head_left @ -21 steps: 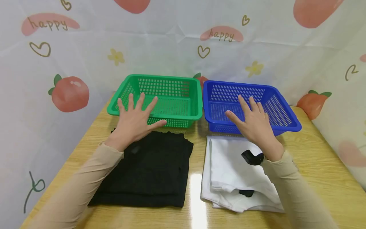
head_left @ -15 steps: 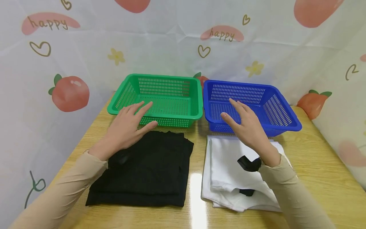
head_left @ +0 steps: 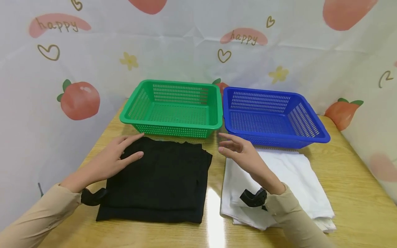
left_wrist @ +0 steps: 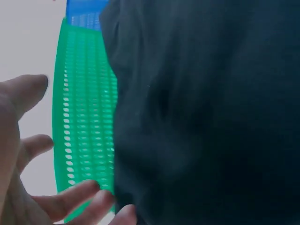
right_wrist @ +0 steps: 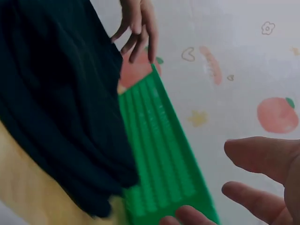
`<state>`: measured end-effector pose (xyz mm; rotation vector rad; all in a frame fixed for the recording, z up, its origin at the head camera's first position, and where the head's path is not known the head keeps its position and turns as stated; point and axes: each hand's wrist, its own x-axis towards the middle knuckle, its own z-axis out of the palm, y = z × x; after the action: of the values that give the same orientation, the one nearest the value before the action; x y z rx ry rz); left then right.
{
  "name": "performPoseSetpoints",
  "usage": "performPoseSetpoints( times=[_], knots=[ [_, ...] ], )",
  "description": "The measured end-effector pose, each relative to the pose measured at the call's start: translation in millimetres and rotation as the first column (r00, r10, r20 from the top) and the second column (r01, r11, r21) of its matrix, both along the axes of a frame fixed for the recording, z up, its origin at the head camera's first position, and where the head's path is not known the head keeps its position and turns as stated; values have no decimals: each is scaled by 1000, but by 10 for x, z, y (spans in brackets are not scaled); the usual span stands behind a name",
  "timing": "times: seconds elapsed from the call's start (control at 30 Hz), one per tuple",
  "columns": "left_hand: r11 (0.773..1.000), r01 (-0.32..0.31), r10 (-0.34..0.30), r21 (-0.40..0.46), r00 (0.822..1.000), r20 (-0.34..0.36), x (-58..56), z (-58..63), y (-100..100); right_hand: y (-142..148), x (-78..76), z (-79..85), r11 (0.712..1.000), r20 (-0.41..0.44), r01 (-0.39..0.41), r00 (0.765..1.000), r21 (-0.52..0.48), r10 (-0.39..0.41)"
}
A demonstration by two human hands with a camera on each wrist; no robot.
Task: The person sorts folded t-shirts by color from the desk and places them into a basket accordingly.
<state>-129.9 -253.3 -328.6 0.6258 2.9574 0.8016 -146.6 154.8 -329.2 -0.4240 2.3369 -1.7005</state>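
Observation:
Folded black cloth [head_left: 158, 179], seemingly clothing, lies in a neat pile on the left of the table. My left hand [head_left: 107, 162] is over its far left corner, fingers relaxed and thumb apart, holding nothing. In the left wrist view, the fingertips [left_wrist: 96, 204] come near the edge of the black cloth. My right hand [head_left: 243, 155] hovers between the two piles, over the left far corner of the folded white cloth [head_left: 291, 175], with fingers loosely bent and nothing in them. Its forearm hides part of the white pile.
Behind the black pile stands a green plastic basket [head_left: 176, 127], with nothing in it. A blue basket [head_left: 279, 137], likewise bare inside, stands beside it behind the white pile. A printed curtain [head_left: 173, 48] closes off the back of the wooden table [head_left: 350, 193].
Both hands have come back from over the baskets toward the piles. The left moved down and left, the right down and left toward the middle. Spread fingers have relaxed; the piles look unmoved.

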Motion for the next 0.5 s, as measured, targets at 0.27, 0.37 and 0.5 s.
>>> performPoseSetpoints(
  times=[0.27, 0.37, 0.5],
  knots=[
    [999, -39, 40, -24, 999, 32, 67, -121, -234, -236, 88, -205, 995, 141, -50, 988, -92, 63],
    [999, -42, 42, 4, 997, 68, 70, -153, -304, -299, 106, -252, 993, 184, -78, 978, -89, 94],
    [996, -27, 17, 82, 993, 117, 40, -200, -372, -353, 113, -285, 992, 214, -121, 968, -43, 127]
  ],
)
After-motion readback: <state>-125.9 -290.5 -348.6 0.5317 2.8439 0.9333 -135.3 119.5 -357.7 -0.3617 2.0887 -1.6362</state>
